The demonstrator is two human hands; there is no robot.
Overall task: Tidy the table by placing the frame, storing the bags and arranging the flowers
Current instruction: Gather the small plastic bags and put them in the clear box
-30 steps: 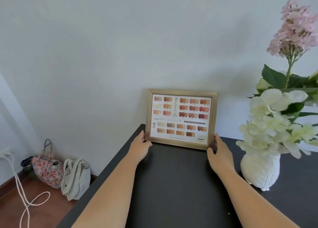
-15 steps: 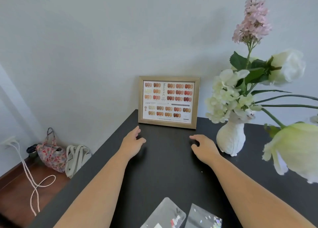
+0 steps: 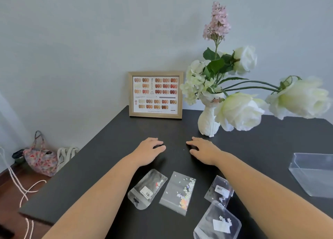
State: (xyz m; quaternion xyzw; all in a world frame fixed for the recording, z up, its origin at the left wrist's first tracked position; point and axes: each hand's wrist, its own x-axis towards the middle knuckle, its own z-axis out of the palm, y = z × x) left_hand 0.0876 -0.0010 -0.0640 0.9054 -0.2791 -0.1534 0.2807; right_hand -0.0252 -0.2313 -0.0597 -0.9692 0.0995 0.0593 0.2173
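A gold frame (image 3: 156, 95) with a nail-colour chart stands upright against the wall at the black table's (image 3: 111, 148) far edge. Right of it a white vase (image 3: 207, 125) holds white and pink flowers (image 3: 239, 110). Several small clear bags lie flat near me: one with a barcode label (image 3: 146, 189), one with glitter flakes (image 3: 178, 192), another further right (image 3: 219, 191) and one at the bottom (image 3: 218, 222). My left hand (image 3: 149, 149) and my right hand (image 3: 203, 149) hover palm-down over the table's middle, fingers loosely spread, holding nothing.
A clear plastic box (image 3: 313, 173) sits at the table's right side. On the floor to the left stand a floral bag (image 3: 40, 157) and a white tote (image 3: 65, 156), with a white cable (image 3: 21, 188) trailing over the wooden floor.
Both hands let go of the frame and drew back toward me. The frame stays standing against the wall. The view tilted down, revealing the small bags and clear box.
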